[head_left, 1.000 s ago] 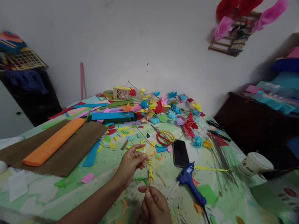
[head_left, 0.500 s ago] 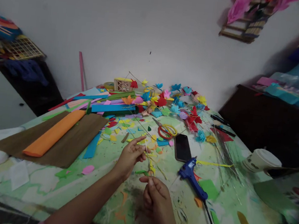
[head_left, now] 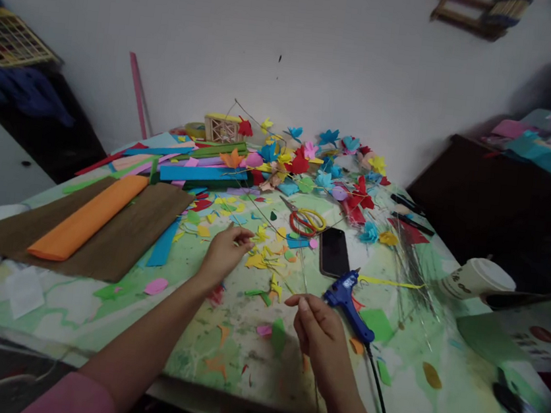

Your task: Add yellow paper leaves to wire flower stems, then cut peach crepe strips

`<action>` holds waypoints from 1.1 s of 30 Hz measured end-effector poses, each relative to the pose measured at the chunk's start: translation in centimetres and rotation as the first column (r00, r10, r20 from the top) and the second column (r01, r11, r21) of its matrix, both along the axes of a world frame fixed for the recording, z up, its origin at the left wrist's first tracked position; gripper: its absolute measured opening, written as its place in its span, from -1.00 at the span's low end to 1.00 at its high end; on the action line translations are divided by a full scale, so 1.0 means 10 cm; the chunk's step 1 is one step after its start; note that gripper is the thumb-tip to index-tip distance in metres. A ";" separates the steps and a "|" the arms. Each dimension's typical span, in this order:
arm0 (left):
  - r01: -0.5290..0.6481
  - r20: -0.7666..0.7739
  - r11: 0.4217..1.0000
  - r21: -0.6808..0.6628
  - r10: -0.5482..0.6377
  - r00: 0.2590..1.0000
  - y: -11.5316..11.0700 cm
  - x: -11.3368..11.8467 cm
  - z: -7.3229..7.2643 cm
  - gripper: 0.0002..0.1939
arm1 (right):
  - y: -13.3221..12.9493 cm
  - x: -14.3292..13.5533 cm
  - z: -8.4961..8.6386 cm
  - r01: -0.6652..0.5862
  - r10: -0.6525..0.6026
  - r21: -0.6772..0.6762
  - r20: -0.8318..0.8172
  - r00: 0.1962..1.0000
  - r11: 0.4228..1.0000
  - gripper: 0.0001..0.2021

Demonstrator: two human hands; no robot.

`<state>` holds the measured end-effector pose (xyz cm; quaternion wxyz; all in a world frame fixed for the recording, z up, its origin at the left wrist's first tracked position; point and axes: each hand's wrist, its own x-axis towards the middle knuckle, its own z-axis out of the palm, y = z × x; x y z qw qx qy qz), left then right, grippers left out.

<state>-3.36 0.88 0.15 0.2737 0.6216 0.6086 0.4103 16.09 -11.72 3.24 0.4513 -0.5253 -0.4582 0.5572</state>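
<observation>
My right hand (head_left: 319,327) is closed in a pinch on a thin wire (head_left: 304,266). The wire rises above the fingertips, and a lower length shows below the hand. My left hand (head_left: 225,254) is apart from it, over the tabletop beside yellow paper scraps (head_left: 264,258). Its fingers are loosely bent, with a small gap between thumb and forefinger and nothing visible between them. Between the hands lies a small yellow and green paper piece (head_left: 275,288). A blue glue gun (head_left: 349,301) rests just right of my right hand, and a black phone (head_left: 334,252) lies behind it.
Scissors (head_left: 307,221) with red and yellow handles lie mid-table. Paper flowers (head_left: 327,166) crowd the back. Orange crepe paper (head_left: 90,215) lies on brown sheets (head_left: 153,232) at left. A white cup (head_left: 479,279), loose wires (head_left: 415,269) and the glue gun's cord (head_left: 378,390) are at right.
My left hand has come away from the wire and moved left. My right hand has shifted right, still pinching the wire. The view has tilted down slightly.
</observation>
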 end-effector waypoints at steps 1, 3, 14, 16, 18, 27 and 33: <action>-0.003 -0.109 1.000 -0.013 0.002 0.994 0.03 -0.02 -0.02 -0.82 | 0.00 0.01 0.01 0.003 -0.005 0.030 0.050 0.999 1.000 -0.62; -0.024 -0.227 0.998 -0.049 0.013 0.974 0.09 -0.04 -0.05 -0.82 | 0.00 0.02 0.04 0.000 -0.014 0.088 0.149 0.989 0.996 -0.62; -0.124 -0.366 0.959 -0.255 0.023 0.930 0.57 -0.10 -0.15 -0.64 | 0.12 0.00 0.13 -0.085 -0.047 0.268 0.453 0.890 0.960 -0.64; -0.125 -0.367 0.957 -0.262 0.021 0.930 0.64 -0.13 -0.18 -0.68 | 0.17 0.00 0.17 -0.114 -0.050 0.297 0.493 0.868 0.948 -0.64; -0.144 -0.373 0.961 -0.238 0.047 0.927 0.70 -0.16 -0.18 -0.72 | 0.25 0.00 0.21 -0.143 -0.059 0.318 0.551 0.833 0.937 -0.65; -0.185 -0.220 0.978 -0.093 0.161 0.962 0.78 -0.40 -0.19 -0.76 | 0.87 -0.32 0.01 -0.150 -0.048 0.116 0.918 0.393 0.982 -0.75; -0.158 -0.015 0.987 -0.026 0.157 0.987 0.77 -0.37 -0.21 -0.80 | 0.97 -0.46 -0.28 -0.115 -0.029 0.084 0.911 0.410 0.990 -0.83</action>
